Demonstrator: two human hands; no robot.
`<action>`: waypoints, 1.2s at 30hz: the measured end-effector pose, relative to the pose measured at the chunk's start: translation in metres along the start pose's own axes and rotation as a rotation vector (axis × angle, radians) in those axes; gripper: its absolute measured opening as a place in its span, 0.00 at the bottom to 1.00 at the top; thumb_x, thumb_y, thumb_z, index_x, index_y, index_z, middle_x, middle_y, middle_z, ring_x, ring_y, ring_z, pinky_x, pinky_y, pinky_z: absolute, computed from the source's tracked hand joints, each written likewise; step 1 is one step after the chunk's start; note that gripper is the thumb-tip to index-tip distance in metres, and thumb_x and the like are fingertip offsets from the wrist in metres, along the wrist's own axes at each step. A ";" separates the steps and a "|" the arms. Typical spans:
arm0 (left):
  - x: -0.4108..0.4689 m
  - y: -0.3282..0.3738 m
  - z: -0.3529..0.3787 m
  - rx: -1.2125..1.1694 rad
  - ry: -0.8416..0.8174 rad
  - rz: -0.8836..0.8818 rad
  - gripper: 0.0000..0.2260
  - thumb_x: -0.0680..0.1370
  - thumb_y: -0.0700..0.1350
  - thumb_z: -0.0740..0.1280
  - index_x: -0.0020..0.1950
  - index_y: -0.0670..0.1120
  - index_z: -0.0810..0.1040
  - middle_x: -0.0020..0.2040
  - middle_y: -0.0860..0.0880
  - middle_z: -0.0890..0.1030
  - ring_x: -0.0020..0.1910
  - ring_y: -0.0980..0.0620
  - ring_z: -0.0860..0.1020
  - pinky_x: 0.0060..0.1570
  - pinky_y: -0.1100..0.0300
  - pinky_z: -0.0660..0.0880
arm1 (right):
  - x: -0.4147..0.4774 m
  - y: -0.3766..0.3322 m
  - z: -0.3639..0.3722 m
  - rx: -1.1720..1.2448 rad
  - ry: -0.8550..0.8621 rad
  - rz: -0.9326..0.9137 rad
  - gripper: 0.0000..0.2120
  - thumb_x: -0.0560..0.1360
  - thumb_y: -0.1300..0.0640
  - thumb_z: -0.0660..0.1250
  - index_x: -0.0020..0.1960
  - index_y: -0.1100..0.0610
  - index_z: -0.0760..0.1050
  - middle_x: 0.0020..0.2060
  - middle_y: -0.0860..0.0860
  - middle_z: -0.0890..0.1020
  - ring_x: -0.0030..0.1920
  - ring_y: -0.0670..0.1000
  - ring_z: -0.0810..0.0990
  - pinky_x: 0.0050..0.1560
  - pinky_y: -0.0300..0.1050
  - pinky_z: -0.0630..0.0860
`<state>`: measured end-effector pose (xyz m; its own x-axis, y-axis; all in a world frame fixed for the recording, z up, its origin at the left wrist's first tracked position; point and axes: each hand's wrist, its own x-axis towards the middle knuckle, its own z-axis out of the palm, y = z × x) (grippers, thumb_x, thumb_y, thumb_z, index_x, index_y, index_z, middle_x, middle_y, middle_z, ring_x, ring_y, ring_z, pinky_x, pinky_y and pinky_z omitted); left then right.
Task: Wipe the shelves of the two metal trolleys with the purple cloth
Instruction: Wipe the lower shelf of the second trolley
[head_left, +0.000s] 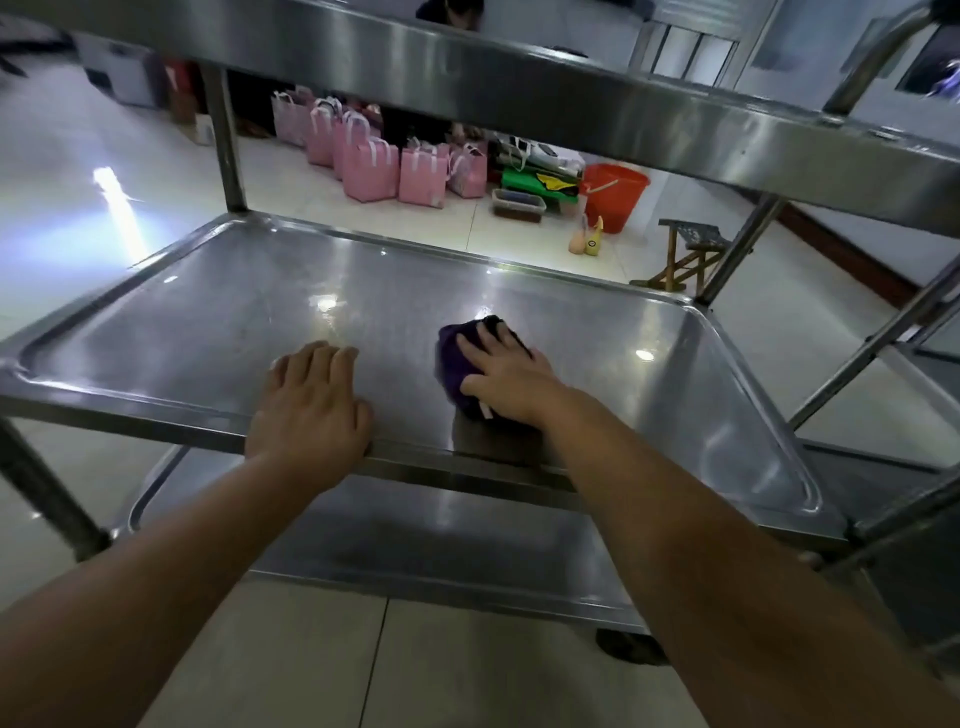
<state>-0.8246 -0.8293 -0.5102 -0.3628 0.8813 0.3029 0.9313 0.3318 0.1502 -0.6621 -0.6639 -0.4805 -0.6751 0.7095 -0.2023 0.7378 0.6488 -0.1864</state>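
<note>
Wiped the middle shelf (208, 322).
I pressed my right hand (506, 371) flat on the cloth (452, 358), left hand (311, 400) relaxed at the front rim; overlapping strokes seemed best.

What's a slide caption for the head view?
Right hand presses the purple cloth on the trolley's middle shelf while the left hand rests on its front edge.

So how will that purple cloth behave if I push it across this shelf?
Probably soft and floppy: the purple cloth lies bunched under the right hand, so it should squash rather than hold shape. Likely light, being only a wad of fabric. It should slide easily on the smooth, shiny shelf, though it may bunch up more.
</note>
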 end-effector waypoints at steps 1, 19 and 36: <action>0.000 -0.001 0.000 -0.013 0.005 0.000 0.29 0.75 0.53 0.48 0.72 0.41 0.63 0.69 0.40 0.67 0.70 0.42 0.62 0.70 0.47 0.56 | 0.001 -0.013 0.002 -0.023 -0.017 -0.061 0.33 0.77 0.45 0.56 0.78 0.42 0.45 0.78 0.47 0.42 0.77 0.49 0.37 0.74 0.56 0.43; -0.006 0.014 -0.002 0.021 -0.120 -0.032 0.28 0.81 0.52 0.49 0.77 0.43 0.46 0.77 0.44 0.50 0.76 0.47 0.46 0.73 0.52 0.42 | -0.113 0.029 0.028 -0.098 0.062 -0.313 0.27 0.81 0.49 0.51 0.78 0.43 0.49 0.78 0.45 0.45 0.77 0.47 0.39 0.76 0.52 0.41; -0.003 0.020 0.003 0.058 -0.112 -0.020 0.26 0.81 0.50 0.55 0.76 0.44 0.52 0.75 0.44 0.55 0.74 0.45 0.52 0.73 0.49 0.49 | -0.118 -0.017 0.040 -0.099 0.152 -0.326 0.25 0.80 0.47 0.53 0.77 0.44 0.54 0.78 0.48 0.50 0.77 0.51 0.42 0.75 0.58 0.42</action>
<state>-0.8053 -0.8242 -0.5104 -0.3786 0.9052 0.1931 0.9253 0.3659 0.0993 -0.5951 -0.7696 -0.4916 -0.8721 0.4892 -0.0008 0.4857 0.8656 -0.1221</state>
